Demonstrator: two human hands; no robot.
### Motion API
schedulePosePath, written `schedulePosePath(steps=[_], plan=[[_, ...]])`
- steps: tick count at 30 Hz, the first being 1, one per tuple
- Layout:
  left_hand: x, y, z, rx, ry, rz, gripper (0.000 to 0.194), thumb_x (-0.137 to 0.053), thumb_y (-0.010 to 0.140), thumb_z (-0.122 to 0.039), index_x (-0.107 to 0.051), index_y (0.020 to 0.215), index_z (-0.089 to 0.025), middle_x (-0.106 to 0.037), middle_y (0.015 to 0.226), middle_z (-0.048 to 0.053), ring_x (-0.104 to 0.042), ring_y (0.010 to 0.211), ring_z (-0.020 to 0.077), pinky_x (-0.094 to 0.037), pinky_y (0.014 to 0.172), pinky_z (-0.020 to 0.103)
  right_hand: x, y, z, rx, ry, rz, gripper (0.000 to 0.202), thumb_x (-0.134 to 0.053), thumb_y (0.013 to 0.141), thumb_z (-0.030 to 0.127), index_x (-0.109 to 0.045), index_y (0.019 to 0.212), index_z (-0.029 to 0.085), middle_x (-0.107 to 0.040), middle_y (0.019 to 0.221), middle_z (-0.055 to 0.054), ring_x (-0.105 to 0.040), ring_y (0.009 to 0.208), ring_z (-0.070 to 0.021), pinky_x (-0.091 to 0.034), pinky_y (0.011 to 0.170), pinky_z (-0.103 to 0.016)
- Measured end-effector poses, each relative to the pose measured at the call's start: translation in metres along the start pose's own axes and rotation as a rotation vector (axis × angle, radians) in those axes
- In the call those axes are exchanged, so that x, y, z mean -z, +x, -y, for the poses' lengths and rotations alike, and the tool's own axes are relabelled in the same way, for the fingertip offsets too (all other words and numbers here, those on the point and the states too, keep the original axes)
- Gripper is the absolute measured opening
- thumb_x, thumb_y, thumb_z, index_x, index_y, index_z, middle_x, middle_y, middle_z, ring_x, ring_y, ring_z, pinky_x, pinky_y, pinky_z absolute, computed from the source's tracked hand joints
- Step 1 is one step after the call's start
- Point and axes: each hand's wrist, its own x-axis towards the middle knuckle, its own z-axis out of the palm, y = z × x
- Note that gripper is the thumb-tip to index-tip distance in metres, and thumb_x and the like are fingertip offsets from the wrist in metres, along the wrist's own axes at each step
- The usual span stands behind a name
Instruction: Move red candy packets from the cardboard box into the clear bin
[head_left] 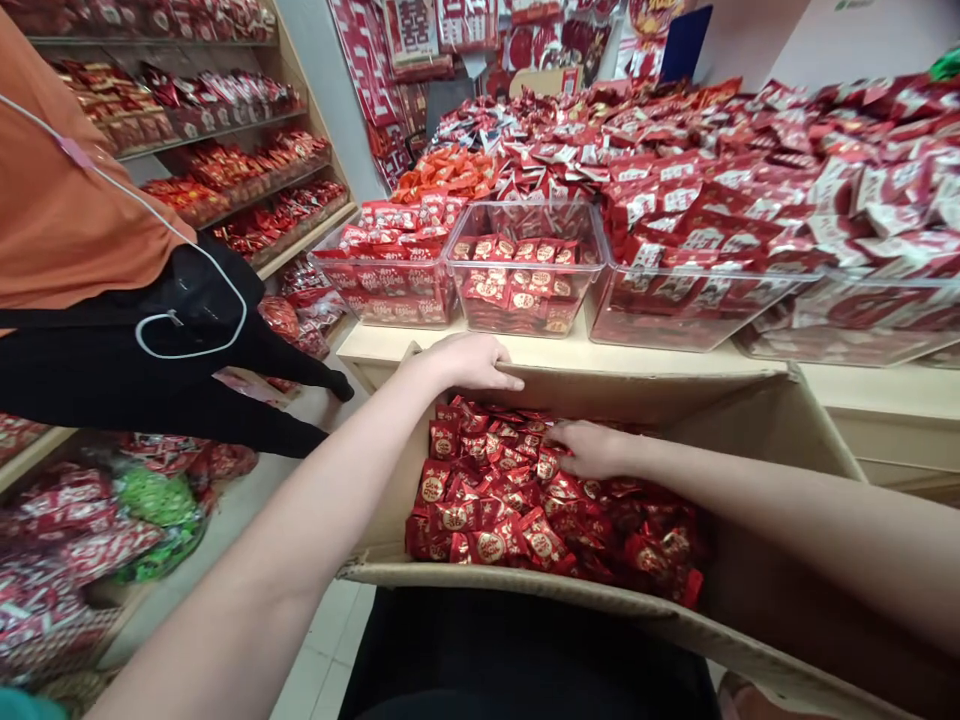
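A large cardboard box (600,395) stands tilted before me, its far wall against the counter. Inside lies a heap of small red candy packets (491,515) with gold round prints. My left hand (474,362) is closed over the box's far rim near the left corner. Down in the box, my right hand (589,448) touches the top of the heap, palm down and fingers pointing left. Its fingertips sink among the packets, so I cannot see whether it grips any.
Clear plastic bins (525,268) of red packets line the pale counter (885,390) beyond the box. At left stands a person in an orange top (82,200), beside shelves (217,125) of packets. Filled bags (157,500) sit low on the left.
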Motion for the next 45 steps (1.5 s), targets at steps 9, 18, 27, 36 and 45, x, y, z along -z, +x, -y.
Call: schedulePosePath(steps=[9, 18, 27, 36, 45], plan=[[-0.004, 0.006, 0.0, 0.015, 0.096, -0.062, 0.053, -0.043, 0.061, -0.067, -0.06, 0.067, -0.017, -0.049, 0.053, 0.0, -0.041, 0.052, 0.0116, -0.022, 0.051, 0.024, -0.021, 0.004, -0.003, -0.151, -0.03, 0.199, 0.022, -0.061, 0.064, 0.026, -0.06, 0.084, 0.016, -0.062, 0.087, -0.008, -0.058, 0.078, -0.0207, -0.04, 0.06, -0.024], [-0.003, -0.006, -0.002, -0.111, -0.413, -0.235, 0.037, -0.056, 0.066, -0.042, -0.059, 0.094, -0.017, -0.061, 0.092, 0.004, -0.054, 0.085, 0.0172, -0.038, 0.074, 0.028, 0.05, -0.018, -0.001, 0.05, 0.249, -0.112, 0.015, -0.058, 0.067, 0.03, -0.051, 0.061, 0.018, -0.052, 0.057, 0.003, -0.048, 0.055, -0.0109, -0.035, 0.051, -0.022], [-0.005, -0.034, -0.046, -0.237, -1.572, -0.224, 0.065, -0.063, 0.068, -0.03, -0.027, 0.122, -0.026, -0.042, 0.122, 0.013, -0.054, 0.095, 0.0205, -0.049, 0.071, 0.031, 0.09, -0.037, 0.019, 0.15, 1.6, -0.604, 0.029, -0.066, 0.062, 0.032, -0.041, 0.064, 0.017, -0.054, 0.068, 0.005, -0.054, 0.061, -0.0085, -0.05, 0.06, -0.028], [-0.008, -0.029, -0.054, -0.068, -1.586, -0.19, 0.051, -0.058, 0.073, -0.027, -0.035, 0.118, -0.026, -0.055, 0.104, 0.008, -0.062, 0.067, 0.0139, -0.045, 0.045, 0.017, 0.085, -0.035, 0.011, 0.017, 1.386, -0.746, 0.029, -0.062, 0.067, 0.039, -0.044, 0.064, 0.016, -0.052, 0.058, 0.005, -0.043, 0.045, -0.0034, -0.036, 0.045, -0.017], [-0.017, -0.028, -0.049, 0.078, -1.525, -0.142, 0.037, -0.054, 0.072, -0.043, -0.05, 0.097, -0.016, -0.061, 0.085, 0.008, -0.062, 0.057, 0.0131, -0.036, 0.034, 0.011, 0.076, -0.022, 0.013, 0.094, 1.113, -0.562, 0.027, -0.053, 0.073, 0.042, -0.049, 0.079, 0.016, -0.052, 0.066, 0.001, -0.046, 0.056, -0.0083, -0.039, 0.051, -0.022]])
